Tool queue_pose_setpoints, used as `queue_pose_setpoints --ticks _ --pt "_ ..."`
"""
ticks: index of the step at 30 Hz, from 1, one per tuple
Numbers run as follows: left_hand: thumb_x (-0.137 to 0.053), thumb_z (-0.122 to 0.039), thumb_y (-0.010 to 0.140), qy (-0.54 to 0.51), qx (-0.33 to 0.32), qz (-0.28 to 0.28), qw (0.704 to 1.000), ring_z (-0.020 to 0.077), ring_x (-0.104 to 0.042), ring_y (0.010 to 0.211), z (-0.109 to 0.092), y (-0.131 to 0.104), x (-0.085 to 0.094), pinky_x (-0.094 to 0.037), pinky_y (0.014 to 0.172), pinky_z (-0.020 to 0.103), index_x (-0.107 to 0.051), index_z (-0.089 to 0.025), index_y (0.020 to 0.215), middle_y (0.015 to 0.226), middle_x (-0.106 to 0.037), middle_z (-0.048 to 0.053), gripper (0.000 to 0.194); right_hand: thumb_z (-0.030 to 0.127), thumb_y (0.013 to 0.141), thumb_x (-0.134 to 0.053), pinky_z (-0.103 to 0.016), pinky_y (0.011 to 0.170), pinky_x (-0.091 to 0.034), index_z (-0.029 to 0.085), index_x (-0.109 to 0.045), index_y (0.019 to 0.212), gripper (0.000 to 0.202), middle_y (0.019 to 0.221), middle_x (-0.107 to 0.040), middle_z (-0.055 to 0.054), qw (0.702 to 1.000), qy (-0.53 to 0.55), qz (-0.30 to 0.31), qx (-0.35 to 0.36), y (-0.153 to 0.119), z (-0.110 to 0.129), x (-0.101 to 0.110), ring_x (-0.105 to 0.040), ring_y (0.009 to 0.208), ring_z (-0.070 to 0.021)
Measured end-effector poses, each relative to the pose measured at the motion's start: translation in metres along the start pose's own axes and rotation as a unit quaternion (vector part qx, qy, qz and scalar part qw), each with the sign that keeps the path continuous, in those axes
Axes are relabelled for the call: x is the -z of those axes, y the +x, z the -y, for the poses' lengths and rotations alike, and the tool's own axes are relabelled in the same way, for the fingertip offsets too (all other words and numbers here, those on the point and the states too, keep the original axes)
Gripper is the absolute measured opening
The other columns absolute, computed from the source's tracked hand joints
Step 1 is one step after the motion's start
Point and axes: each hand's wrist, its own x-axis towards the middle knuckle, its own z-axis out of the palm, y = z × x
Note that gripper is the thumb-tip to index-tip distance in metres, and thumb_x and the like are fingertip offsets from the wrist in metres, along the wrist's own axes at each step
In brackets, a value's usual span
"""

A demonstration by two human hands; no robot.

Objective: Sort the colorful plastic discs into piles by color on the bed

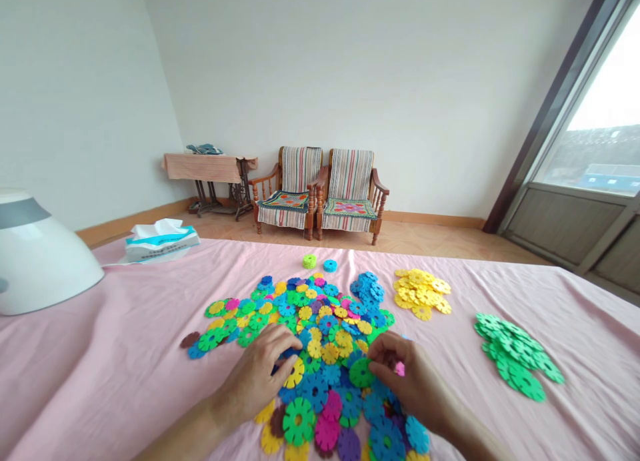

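Observation:
A mixed heap of notched plastic snowflake discs [330, 324] in many colours spreads over the middle of the cloth. My right hand [407, 371] pinches a green disc [361, 372] by its edge, over the right side of the heap. On the other side my left hand [263, 364] has its fingers curled down among the discs. A yellow disc [296, 372] shows at its thumb tip, with dark blue just beneath the fingers. Whatever lies within that grasp is largely hidden.
Sorted piles of blue [368, 288], yellow [421, 293] and green discs [517, 354] lie to the right. Small lime [309, 261] and blue stacks [329, 265] stand behind the heap. At left are a tissue pack [161, 241] and a white rounded appliance [45, 261].

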Motion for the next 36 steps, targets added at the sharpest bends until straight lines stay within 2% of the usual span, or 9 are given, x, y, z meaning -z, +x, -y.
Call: queue_pose_setpoints --ticks 6,10,14,18,21,23,25,30,36 --pt "-0.052 -0.013 0.086 0.004 0.002 0.005 1.000 0.0205 -0.058 0.092 0.000 0.001 0.000 -0.048 0.082 0.033 -0.063 -0.023 0.092 0.093 -0.063 0.003 0.016 0.031 0.077 -0.055 -0.024 0.055 -0.039 0.019 -0.058 0.070 0.014 0.062 -0.057 0.002 0.998 0.061 -0.010 -0.016 0.006 -0.005 0.013 -0.051 0.060 -0.0122" --pt "-0.052 -0.013 0.085 0.007 -0.006 -0.005 1.000 0.0204 -0.059 0.091 0.001 0.000 0.000 -0.048 0.082 0.033 -0.063 -0.023 0.092 0.092 -0.064 0.003 0.017 0.042 0.076 -0.053 -0.026 0.054 -0.040 0.020 -0.058 0.069 0.024 0.060 -0.059 -0.001 0.985 -0.012 -0.164 -0.046 0.011 -0.033 0.057 -0.055 0.059 -0.0158" --pt "-0.052 -0.012 0.085 0.004 -0.011 -0.007 1.000 0.0203 -0.058 0.090 0.001 0.000 0.000 -0.047 0.082 0.033 -0.064 -0.023 0.092 0.091 -0.064 0.003 0.017 0.043 0.071 -0.050 -0.034 0.055 -0.041 0.023 -0.064 0.075 0.025 0.069 -0.069 -0.009 0.890 -0.243 -0.334 -0.192 0.000 -0.071 0.120 -0.063 0.065 -0.0266" --pt "-0.052 -0.011 0.085 0.008 -0.004 -0.003 1.000 0.0206 -0.058 0.091 0.001 0.001 0.000 -0.047 0.083 0.033 -0.063 -0.023 0.092 0.092 -0.063 0.002 0.017 0.042 0.073 -0.047 -0.038 0.051 -0.037 0.026 -0.066 0.082 0.026 0.080 -0.070 -0.020 0.811 -0.354 -0.330 -0.329 -0.021 -0.096 0.165 -0.063 0.065 -0.0321" --pt "-0.052 -0.011 0.084 0.009 -0.001 0.000 1.000 0.0206 -0.059 0.091 0.000 0.001 0.000 -0.046 0.083 0.034 -0.063 -0.023 0.092 0.092 -0.063 0.002 0.018 0.039 0.073 -0.047 -0.042 0.057 -0.037 0.027 -0.068 0.084 0.026 0.086 -0.070 -0.021 0.776 -0.380 -0.314 -0.394 -0.028 -0.103 0.175 -0.065 0.077 -0.0355" --pt "-0.051 -0.011 0.085 0.010 0.001 0.002 1.000 0.0208 -0.058 0.092 0.000 0.001 0.000 -0.046 0.083 0.034 -0.062 -0.023 0.092 0.092 -0.063 0.003 0.017 0.039 0.075 -0.045 -0.046 0.063 -0.038 0.026 -0.069 0.093 0.032 0.097 -0.069 -0.021 0.767 -0.412 -0.327 -0.368 -0.025 -0.102 0.169 -0.063 0.090 -0.0396" --pt "-0.051 -0.012 0.085 0.010 0.003 0.005 1.000 0.0211 -0.058 0.092 0.000 0.001 0.000 -0.046 0.083 0.034 -0.062 -0.022 0.092 0.092 -0.063 0.003 0.016 0.040 0.080 -0.041 -0.048 0.068 -0.040 0.022 -0.067 0.101 0.038 0.104 -0.067 -0.020 0.790 -0.420 -0.342 -0.287 -0.017 -0.098 0.153 -0.061 0.096 -0.0392" --pt "-0.051 -0.012 0.086 0.008 0.005 0.012 1.000 0.0211 -0.058 0.093 0.000 0.001 0.000 -0.046 0.083 0.034 -0.062 -0.022 0.092 0.093 -0.062 0.003 0.016 0.038 0.085 -0.040 -0.036 0.073 -0.048 0.021 -0.067 0.099 0.035 0.097 -0.069 -0.010 0.942 -0.255 -0.213 -0.038 0.017 -0.084 0.081 -0.064 0.085 -0.0243" --pt "-0.050 -0.011 0.087 0.003 0.008 0.015 1.000 0.0204 -0.057 0.094 0.000 -0.001 0.000 -0.046 0.082 0.033 -0.061 -0.022 0.094 0.094 -0.062 0.003 0.017 0.030 0.085 -0.042 -0.040 0.090 -0.043 0.016 -0.064 0.112 0.037 0.105 -0.065 -0.012 0.965 -0.225 -0.131 0.019 0.048 -0.095 0.024 -0.059 0.100 -0.0249"
